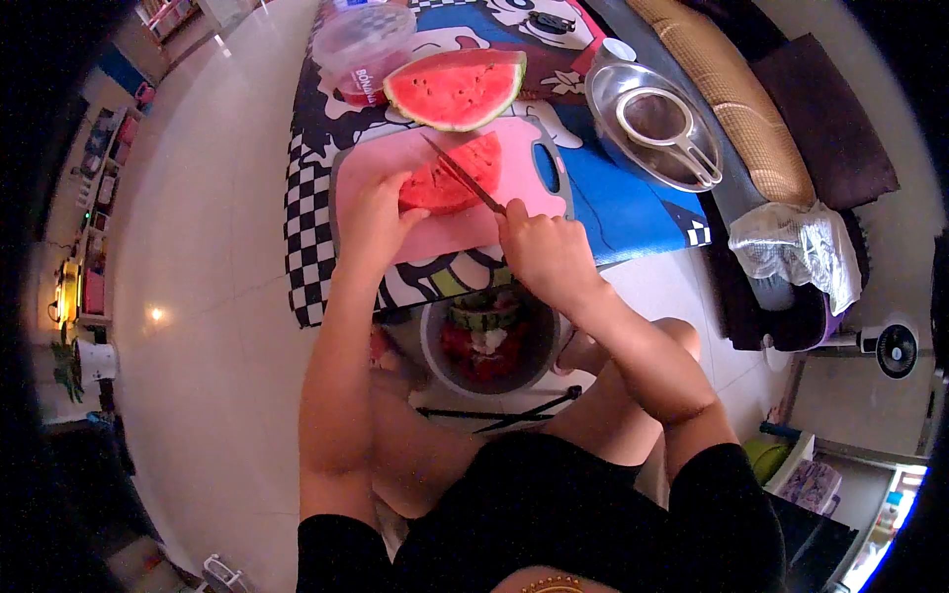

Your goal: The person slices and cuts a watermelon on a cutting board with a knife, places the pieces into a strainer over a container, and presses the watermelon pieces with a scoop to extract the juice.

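Note:
A cut piece of watermelon (pixel 435 190) lies on the pink cutting board (pixel 366 158). My left hand (pixel 379 212) grips its left edge between thumb and fingers; some fingertips are hidden. In my right hand (pixel 547 252) is a knife (pixel 463 174), its blade pointing up and left across the red flesh. Whether the blade has entered the flesh, I cannot tell. Just beyond the board's far edge rests a large watermelon wedge (pixel 457 87) with green rind and dark seeds.
Clear plastic tubs (pixel 364 40) stand at the far left. On the right, a metal bowl (pixel 603 94) holds a strainer (pixel 654 116). Below the table edge, between the legs, a grey bucket (pixel 432 351) contains rinds and red scraps. A patterned cloth (pixel 633 217) covers the table.

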